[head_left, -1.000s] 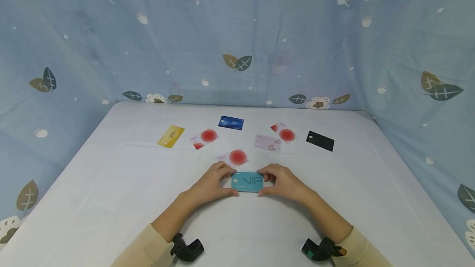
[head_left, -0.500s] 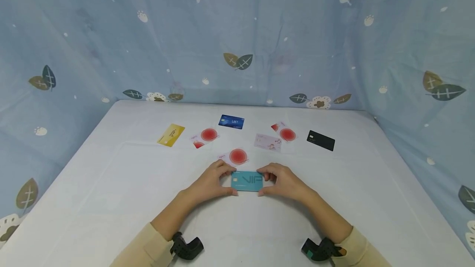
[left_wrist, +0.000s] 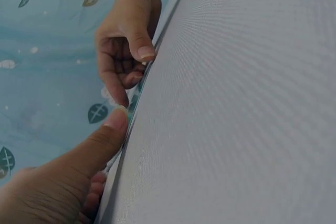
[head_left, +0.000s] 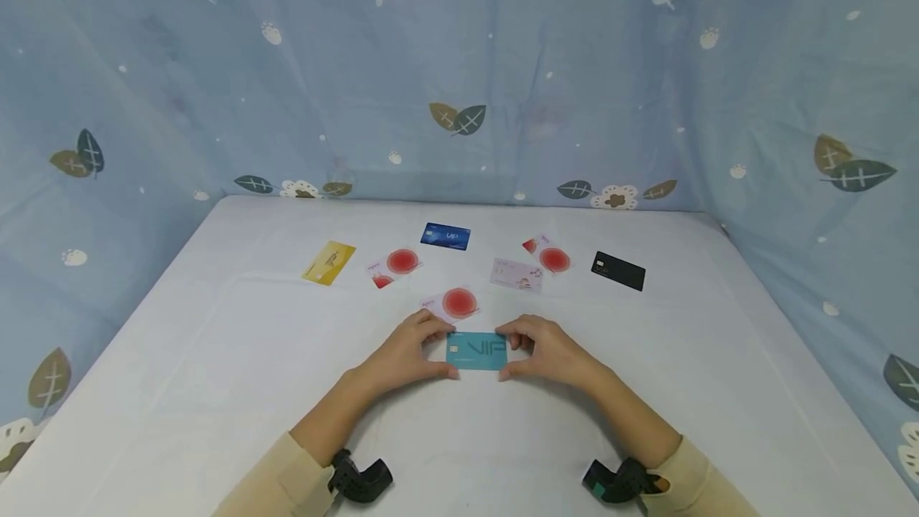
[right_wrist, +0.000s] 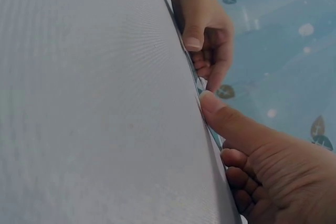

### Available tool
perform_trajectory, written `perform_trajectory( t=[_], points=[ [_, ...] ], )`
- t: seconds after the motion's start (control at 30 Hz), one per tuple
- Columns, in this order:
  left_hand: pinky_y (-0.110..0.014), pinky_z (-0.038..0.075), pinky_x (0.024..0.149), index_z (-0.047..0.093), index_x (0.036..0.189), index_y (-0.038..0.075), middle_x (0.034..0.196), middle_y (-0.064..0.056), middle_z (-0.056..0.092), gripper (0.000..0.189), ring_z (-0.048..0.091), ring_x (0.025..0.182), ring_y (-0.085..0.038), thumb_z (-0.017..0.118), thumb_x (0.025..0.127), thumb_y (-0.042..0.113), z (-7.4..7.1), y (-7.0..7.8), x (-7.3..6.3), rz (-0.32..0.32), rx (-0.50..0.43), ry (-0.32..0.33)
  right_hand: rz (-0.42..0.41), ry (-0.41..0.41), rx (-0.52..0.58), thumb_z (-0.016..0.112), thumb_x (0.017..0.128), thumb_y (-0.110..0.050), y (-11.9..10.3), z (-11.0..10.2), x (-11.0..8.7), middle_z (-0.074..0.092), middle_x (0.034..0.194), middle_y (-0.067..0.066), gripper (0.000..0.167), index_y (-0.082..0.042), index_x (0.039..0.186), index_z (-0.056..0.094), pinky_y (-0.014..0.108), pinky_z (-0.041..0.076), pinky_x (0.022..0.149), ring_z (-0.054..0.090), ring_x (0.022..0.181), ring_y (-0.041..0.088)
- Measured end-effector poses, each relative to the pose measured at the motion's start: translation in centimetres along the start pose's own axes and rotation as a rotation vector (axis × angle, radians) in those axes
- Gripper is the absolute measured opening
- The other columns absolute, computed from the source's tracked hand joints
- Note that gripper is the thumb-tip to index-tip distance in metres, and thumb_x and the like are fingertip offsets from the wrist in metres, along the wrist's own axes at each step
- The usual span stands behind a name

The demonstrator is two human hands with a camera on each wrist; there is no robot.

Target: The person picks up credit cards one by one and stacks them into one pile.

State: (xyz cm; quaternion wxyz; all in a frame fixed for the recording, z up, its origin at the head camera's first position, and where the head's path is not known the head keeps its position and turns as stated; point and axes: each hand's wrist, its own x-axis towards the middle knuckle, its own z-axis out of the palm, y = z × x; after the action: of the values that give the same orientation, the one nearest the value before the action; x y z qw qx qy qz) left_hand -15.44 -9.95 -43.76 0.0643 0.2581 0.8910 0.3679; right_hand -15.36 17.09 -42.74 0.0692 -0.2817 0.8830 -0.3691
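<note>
A teal card (head_left: 476, 351) printed "VIP" lies low over the white table in front of the person, long side across. The left hand (head_left: 409, 349) pinches its left end, thumb at the near corner and index finger at the far one. At the right end, the right hand (head_left: 549, 351) holds it the same way. In the left wrist view the left thumb (left_wrist: 107, 137) is at the card's near edge; the right wrist view shows the right thumb (right_wrist: 231, 121) there too. Just beyond the left fingertips is a pale card with a red circle (head_left: 459, 303).
Farther back on the table (head_left: 237, 389) lie a gold card (head_left: 329, 263), a blue card (head_left: 446, 236), a black card (head_left: 618, 270), a pale pink card (head_left: 517, 275) and two more red-circle cards (head_left: 402, 262). A patterned blue curtain (head_left: 323, 62) hangs behind and at both sides.
</note>
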Motion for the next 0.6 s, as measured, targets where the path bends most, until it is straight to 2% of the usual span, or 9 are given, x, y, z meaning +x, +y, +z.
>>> perform_trajectory(
  t=[0.17,0.37,0.6],
  points=[
    [-0.028,0.047,0.08,0.064,0.117,0.016,0.099,0.008,0.052,0.057,0.048,0.092,-0.009,0.083,0.069,0.04,0.1,-0.2,0.0,-0.007,-0.045,0.017,-0.052,-0.029,0.021,0.084,0.069,-0.032,0.2,-0.3,0.0,0.054,0.085,-0.003,0.059,-0.004,0.116,0.064,0.021,0.047,0.071,0.05,0.079,0.011],
    [-0.025,0.047,0.078,0.063,0.119,0.013,0.095,0.007,0.051,0.06,0.048,0.088,-0.01,0.084,0.068,0.039,0.1,-0.3,0.0,0.004,-0.066,0.045,-0.013,-0.069,0.076,0.084,0.069,-0.03,0.5,-0.8,0.2,0.057,0.088,-0.001,0.061,-0.005,0.12,0.062,0.021,0.047,0.072,0.051,0.081,0.013],
    [-0.024,0.046,0.078,0.062,0.119,0.01,0.095,0.005,0.052,0.06,0.049,0.088,-0.012,0.085,0.068,0.031,-0.4,-0.1,-0.1,-0.008,-0.103,0.1,0.008,-0.058,0.117,0.084,0.071,-0.026,0.9,-1.6,1.0,0.06,0.091,0.002,0.061,-0.003,0.122,0.06,0.022,0.049,0.076,0.054,0.082,0.016]
  ],
)
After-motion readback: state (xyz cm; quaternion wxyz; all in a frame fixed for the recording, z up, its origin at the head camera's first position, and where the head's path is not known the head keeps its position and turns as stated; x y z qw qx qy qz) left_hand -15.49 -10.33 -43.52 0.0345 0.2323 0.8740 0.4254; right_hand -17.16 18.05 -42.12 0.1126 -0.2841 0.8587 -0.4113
